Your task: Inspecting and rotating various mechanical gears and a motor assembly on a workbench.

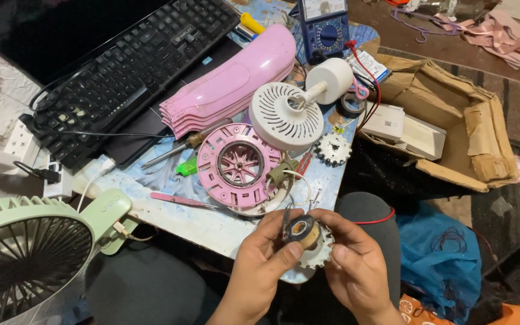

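Observation:
My left hand (262, 262) and my right hand (356, 265) together hold a small motor stator (307, 236), a toothed white ring with a copper coil wrapped in dark tape. Thin wires run from it up to the table. Just beyond my hands lies a round pink fan housing (239, 165) with a spoked hub. A white vented motor cover (284, 114) with a shaft and a white cylinder (330, 78) rests behind it. A second toothed ring (332, 149) lies to the right.
Stacked pink fan blades (230, 84), a black keyboard (127, 66), a blue multimeter (323, 24) with a red lead, a screwdriver (182, 147) and tweezers (182, 200) crowd the table. A green desk fan (31, 253) stands at left. An open cardboard box (452, 126) sits at right.

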